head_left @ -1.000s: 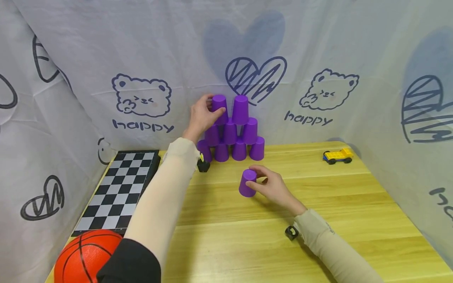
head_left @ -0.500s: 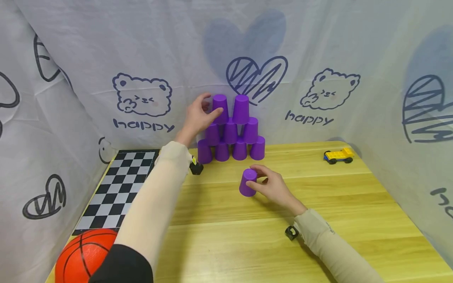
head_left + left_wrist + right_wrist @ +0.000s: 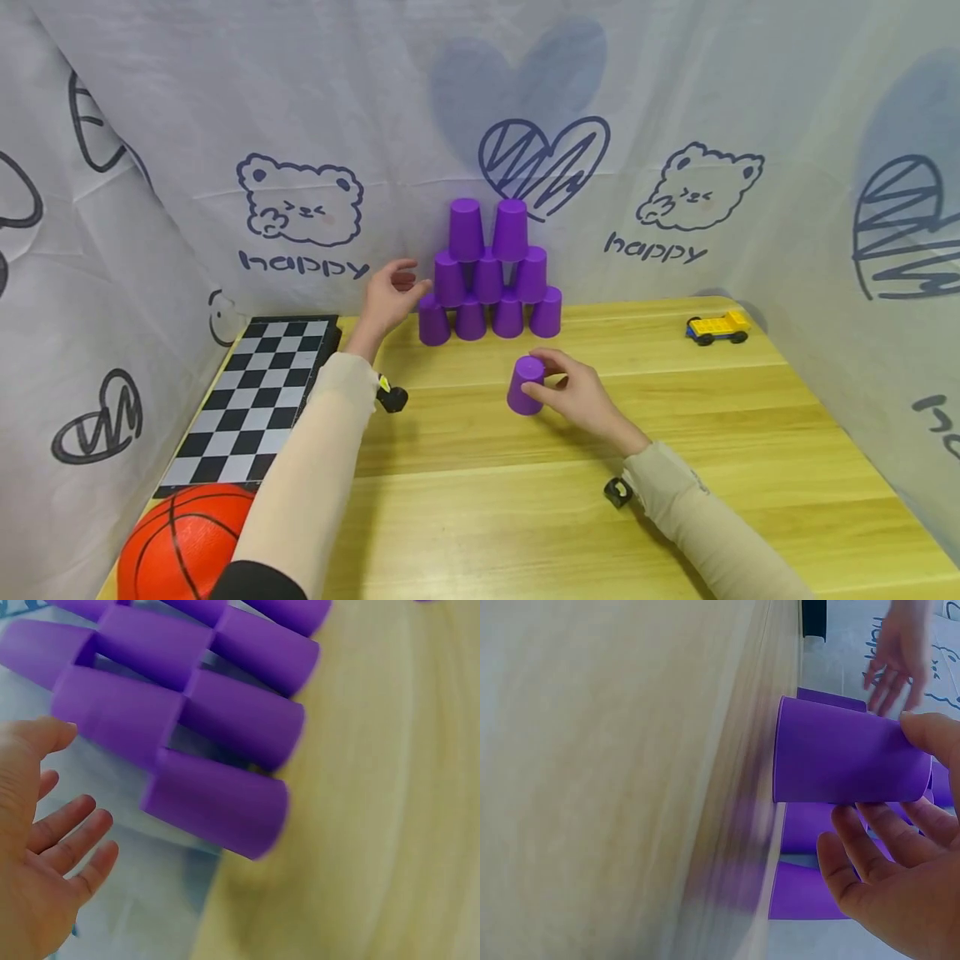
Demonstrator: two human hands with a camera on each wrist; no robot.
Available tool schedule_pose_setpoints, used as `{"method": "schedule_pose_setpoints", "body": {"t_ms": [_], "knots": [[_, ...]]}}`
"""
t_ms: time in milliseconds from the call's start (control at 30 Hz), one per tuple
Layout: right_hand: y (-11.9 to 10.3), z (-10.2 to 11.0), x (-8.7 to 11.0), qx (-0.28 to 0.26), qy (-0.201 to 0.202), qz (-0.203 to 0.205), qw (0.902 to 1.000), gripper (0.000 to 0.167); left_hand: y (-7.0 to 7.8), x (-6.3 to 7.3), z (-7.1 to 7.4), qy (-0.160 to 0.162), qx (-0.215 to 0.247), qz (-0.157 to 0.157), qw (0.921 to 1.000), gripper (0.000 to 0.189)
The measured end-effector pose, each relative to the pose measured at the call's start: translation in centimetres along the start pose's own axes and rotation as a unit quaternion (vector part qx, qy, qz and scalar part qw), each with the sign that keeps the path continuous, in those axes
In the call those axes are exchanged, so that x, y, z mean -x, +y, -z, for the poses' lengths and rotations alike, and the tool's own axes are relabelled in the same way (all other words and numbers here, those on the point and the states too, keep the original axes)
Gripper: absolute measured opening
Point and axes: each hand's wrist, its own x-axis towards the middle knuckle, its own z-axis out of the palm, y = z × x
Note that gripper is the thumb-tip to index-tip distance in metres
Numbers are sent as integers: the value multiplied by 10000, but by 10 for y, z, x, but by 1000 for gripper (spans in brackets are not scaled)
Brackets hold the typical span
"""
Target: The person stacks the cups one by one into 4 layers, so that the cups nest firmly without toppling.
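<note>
A pyramid of upside-down purple cups (image 3: 489, 279) stands near the back of the table, with several in the bottom row, three above and two on top. My left hand (image 3: 388, 298) is just left of it with nothing in its grasp. In the left wrist view its fingers (image 3: 71, 832) are spread apart, the thumb tip close to a middle-row cup (image 3: 120, 712). In front of the pyramid my right hand (image 3: 581, 400) pinches one more upside-down purple cup (image 3: 524, 390) between thumb and fingers. That cup (image 3: 847, 754) hides part of the pyramid in the right wrist view.
A black-and-white checkered board (image 3: 258, 392) lies along the left side of the wooden table (image 3: 480, 517), with an orange-red basketball (image 3: 183, 537) in front of it. A yellow toy truck (image 3: 717, 328) stands at the back right. Printed white cloth (image 3: 420, 100) hangs behind and beside the table.
My left hand has let go of the upper left cup and moved down and left, away from the pyramid. The right hand and its cup have stayed in place.
</note>
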Motion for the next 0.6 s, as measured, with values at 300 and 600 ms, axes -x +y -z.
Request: {"method": "schedule_pose_setpoints", "body": {"t_ms": [300,600], "knots": [[1,-1,1,-22,-89,-9,10000,56,-38,14,-11,-224,-123,252,9994,55],[1,0,3,16,43,51,10000,55,-42,17,-21,-256,-77,147,9995,52]]}}
